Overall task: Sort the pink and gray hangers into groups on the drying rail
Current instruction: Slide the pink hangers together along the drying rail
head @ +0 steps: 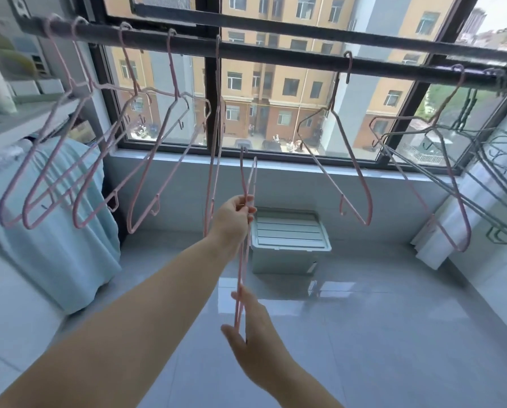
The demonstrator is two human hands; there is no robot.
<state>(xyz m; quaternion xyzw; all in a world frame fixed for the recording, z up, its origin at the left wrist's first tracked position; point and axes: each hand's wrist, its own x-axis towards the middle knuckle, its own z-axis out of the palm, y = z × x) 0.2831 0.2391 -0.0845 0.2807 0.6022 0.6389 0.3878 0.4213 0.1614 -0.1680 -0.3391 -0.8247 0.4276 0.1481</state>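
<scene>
A dark drying rail [275, 58] runs across the top of the head view. Several pink hangers [78, 160] hang along its left half, one of them edge-on [215, 136] near the middle. Two more pink hangers [349, 160] hang right of centre, and gray hangers [487, 172] crowd the right end, one pink hanger tangled among them. Below the rail I hold a pink hanger [244, 231] edge-on, off the rail. My left hand [234, 217] pinches its upper part. My right hand [252, 328] holds its lower end with thumb and fingers.
A window [275, 113] stands behind the rail. A gray-green lidded bin [287, 240] sits on the tiled floor under it. A light-blue cloth [55, 219] covers something at the left, with shelves above. A white bundle [440, 240] leans at the right wall.
</scene>
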